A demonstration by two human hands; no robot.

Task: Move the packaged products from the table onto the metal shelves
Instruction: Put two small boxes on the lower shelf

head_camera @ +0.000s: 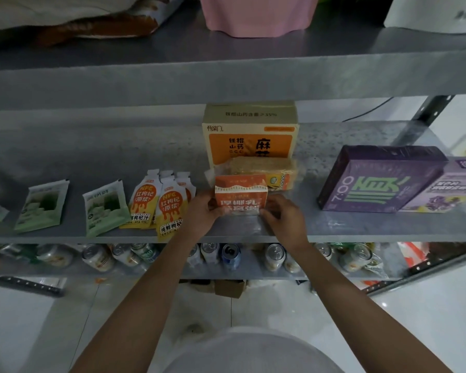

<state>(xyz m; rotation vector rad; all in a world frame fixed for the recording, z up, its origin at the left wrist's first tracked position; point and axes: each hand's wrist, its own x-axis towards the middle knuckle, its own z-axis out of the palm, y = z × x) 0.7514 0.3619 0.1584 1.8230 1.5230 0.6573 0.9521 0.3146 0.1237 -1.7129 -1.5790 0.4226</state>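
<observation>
An orange and white packet (241,199) stands near the front edge of the middle metal shelf (361,224). My left hand (202,212) grips its left side and my right hand (281,214) grips its right side, over a clear wrapper. Just behind it lies a clear pack of pale biscuits (264,170), and behind that stands an orange and cream box (249,133). Several orange and yellow pouches (159,203) stand to the left of my left hand.
Two green sachets (42,204) (104,207) lie further left. A purple box (379,179) and a lilac box (452,187) sit at the right. Several drink cans (230,255) fill the shelf below. A pink bag (256,14) rests on the upper shelf.
</observation>
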